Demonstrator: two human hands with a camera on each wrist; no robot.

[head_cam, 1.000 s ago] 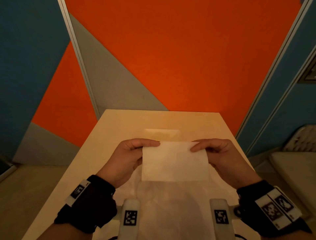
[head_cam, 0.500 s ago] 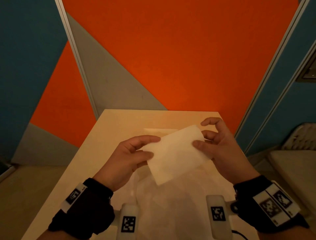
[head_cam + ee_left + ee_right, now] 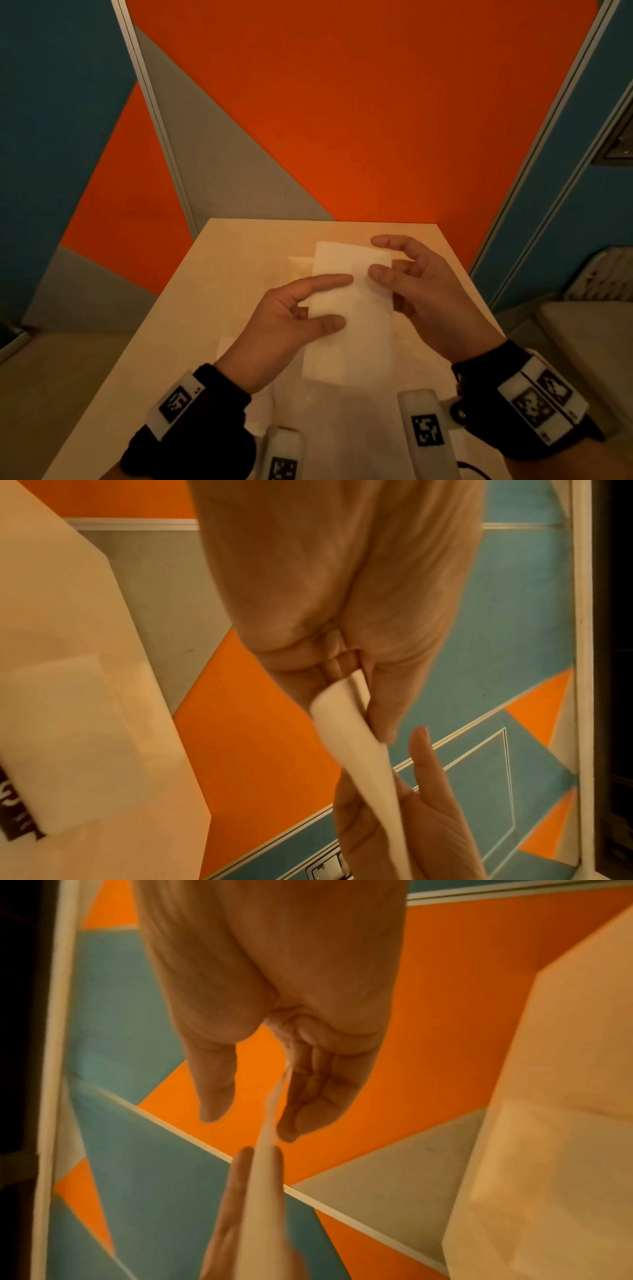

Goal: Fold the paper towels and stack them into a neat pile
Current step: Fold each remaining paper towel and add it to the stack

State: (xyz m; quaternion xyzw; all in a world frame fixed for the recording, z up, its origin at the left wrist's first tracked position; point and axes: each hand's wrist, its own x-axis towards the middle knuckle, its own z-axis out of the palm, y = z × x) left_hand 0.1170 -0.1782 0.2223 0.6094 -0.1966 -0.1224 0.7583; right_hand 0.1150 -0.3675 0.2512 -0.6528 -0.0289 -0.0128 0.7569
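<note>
A folded white paper towel [image 3: 349, 329] hangs above the table with its long side pointing away from me. My left hand [image 3: 342, 301] pinches its left edge between thumb and fingers, which the left wrist view shows on the towel [image 3: 346, 737]. My right hand [image 3: 376, 260] is at the far right corner. Its fingers [image 3: 308, 1110] touch the underside and its thumb [image 3: 215, 1096] stands a little off the sheet, seen edge-on as the towel [image 3: 270, 1123]. A folded towel [image 3: 299, 270] lies flat on the table beyond.
The pale wooden table [image 3: 222, 274] is narrow and ends at an orange and grey wall. Unfolded paper towels [image 3: 325, 411] lie spread on its near part under my wrists. A cushioned seat [image 3: 582, 342] stands to the right.
The towel has turned from lying crosswise to pointing away from me. My right hand moved forward and loosened its pinch; my left hand kept hold and shifted along the edge.
</note>
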